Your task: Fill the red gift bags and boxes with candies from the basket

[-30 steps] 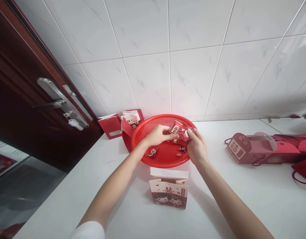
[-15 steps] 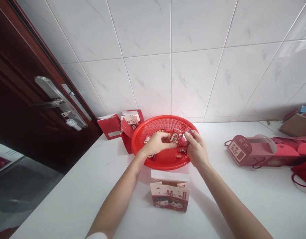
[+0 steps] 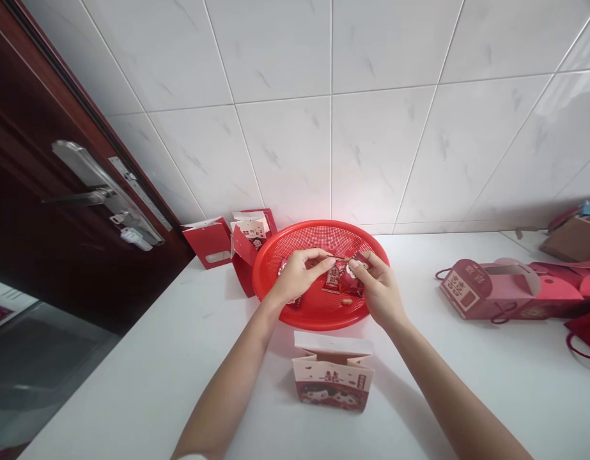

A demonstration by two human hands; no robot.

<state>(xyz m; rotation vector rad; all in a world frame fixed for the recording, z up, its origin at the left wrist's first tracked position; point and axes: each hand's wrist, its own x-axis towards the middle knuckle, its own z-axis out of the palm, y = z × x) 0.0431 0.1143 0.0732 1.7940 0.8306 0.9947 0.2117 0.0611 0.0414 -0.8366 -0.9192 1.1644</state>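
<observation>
Both hands are working over a round red plastic basket (image 3: 318, 325) with a perforated rim, set on the white counter (image 3: 515, 377) close to the tiled wall (image 3: 285, 51). The right hand (image 3: 385, 294) has come in from the basket's right side, and its grip is closed on a shiny red wrapped candy (image 3: 348, 279), the thumb laid over the wrapper. That candy sits above the basket's inside, right of its middle, just beside a red packet (image 3: 332, 280) with pale lettering. The left hand (image 3: 297, 279) meets it from the other side, thumb and fingertips drawn nearly together at the upper edge of the packet; I can't tell whether that grip has actually caught the wrapper. A small tan piece (image 3: 346, 301) lies on the basket floor below the candy, and more wrapped sweets (image 3: 293, 301) show partly behind the left wrist. Nearer the person, an open paper gift box (image 3: 333, 386) stands upright, flaps raised, cartoon figures printed across its front. Left of the basket, by the wall, I see a red windowed box (image 3: 206, 241) and a lettered box (image 3: 251, 232). Well off to the right sit pink handled cartons (image 3: 500, 297), a red bag (image 3: 587, 329) with a cord handle and, behind them, a brown cardboard box (image 3: 575, 241). At far left is a dark wooden door (image 3: 23, 236) with a metal lever handle (image 3: 86, 197).
</observation>
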